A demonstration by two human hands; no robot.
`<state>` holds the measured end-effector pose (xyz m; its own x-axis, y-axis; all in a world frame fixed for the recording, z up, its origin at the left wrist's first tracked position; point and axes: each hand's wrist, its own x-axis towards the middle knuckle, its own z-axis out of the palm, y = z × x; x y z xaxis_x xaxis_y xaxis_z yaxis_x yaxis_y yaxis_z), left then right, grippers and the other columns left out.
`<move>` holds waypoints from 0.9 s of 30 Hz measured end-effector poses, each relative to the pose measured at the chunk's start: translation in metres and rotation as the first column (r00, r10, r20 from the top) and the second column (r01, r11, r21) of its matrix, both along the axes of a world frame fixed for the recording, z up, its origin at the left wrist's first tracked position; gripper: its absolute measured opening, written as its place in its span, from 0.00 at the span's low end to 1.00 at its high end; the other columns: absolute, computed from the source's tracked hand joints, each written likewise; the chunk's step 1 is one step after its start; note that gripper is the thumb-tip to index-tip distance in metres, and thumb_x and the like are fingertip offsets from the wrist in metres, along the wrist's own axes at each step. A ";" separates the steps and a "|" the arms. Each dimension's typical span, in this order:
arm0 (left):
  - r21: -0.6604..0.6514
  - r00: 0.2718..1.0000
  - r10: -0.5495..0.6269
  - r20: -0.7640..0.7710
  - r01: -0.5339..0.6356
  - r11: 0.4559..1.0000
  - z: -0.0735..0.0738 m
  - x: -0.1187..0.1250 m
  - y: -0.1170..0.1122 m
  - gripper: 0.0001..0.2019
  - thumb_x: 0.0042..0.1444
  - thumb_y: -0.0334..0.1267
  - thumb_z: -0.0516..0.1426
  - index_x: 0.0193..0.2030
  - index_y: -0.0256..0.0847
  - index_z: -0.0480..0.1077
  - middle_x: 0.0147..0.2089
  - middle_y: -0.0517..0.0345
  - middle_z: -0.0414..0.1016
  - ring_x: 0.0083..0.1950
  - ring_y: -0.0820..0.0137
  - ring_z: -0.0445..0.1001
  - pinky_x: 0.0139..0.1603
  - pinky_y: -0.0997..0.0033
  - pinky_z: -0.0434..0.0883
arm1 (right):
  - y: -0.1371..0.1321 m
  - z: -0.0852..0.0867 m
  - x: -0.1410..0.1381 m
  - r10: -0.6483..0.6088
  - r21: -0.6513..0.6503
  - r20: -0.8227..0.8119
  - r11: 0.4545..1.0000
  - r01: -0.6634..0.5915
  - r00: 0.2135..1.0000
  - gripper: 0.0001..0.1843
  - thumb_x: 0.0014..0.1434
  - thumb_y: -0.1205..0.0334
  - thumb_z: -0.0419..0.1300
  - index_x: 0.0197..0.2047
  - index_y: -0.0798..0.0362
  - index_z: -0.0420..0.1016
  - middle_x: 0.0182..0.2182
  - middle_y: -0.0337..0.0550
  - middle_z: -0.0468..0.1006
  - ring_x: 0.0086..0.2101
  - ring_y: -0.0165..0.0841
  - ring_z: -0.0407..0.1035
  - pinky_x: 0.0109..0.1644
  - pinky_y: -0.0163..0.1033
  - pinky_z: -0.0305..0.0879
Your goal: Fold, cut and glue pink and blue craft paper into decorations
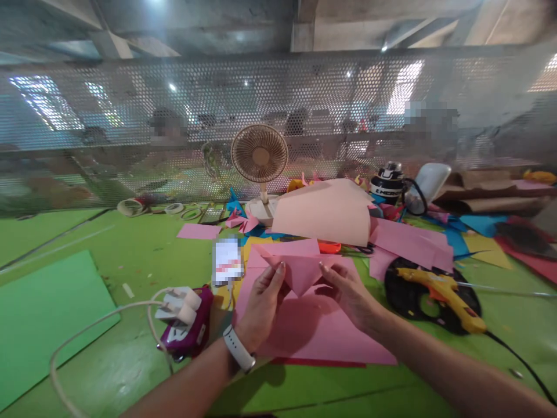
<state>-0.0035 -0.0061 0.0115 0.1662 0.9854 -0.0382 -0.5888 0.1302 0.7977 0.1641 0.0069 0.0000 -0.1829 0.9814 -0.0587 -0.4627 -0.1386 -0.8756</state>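
Between my two hands is a folded piece of pink paper [300,275], its lower point hanging down. My left hand [268,296], with a white watch band on the wrist, pinches its left side between thumb and fingers. On the other side, my right hand [346,290] grips the right edge with the thumb on top. Below the hands lie larger pink sheets [304,331], stacked flat on the green table. A phone [227,261] with a lit screen and a cable plugged in lies just beyond my left hand.
A small fan [260,154] stands at the back beside a pale sheet [324,212]. To the right lies a yellow glue gun [444,295] on a black disc, with a bottle [387,184] behind. Plugs sit on a purple power strip [187,337] at left, near a green sheet [52,325].
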 end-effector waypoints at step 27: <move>-0.091 0.816 -0.288 -0.501 0.282 0.955 0.004 -0.003 -0.005 0.16 0.51 0.46 0.60 0.37 0.33 0.76 0.36 0.40 0.78 0.37 0.61 0.78 0.38 0.65 0.73 | 0.000 0.002 -0.002 -0.137 0.160 0.301 0.983 0.091 0.944 0.11 0.43 0.54 0.68 0.21 0.54 0.80 0.20 0.43 0.78 0.22 0.32 0.68 0.30 0.39 0.64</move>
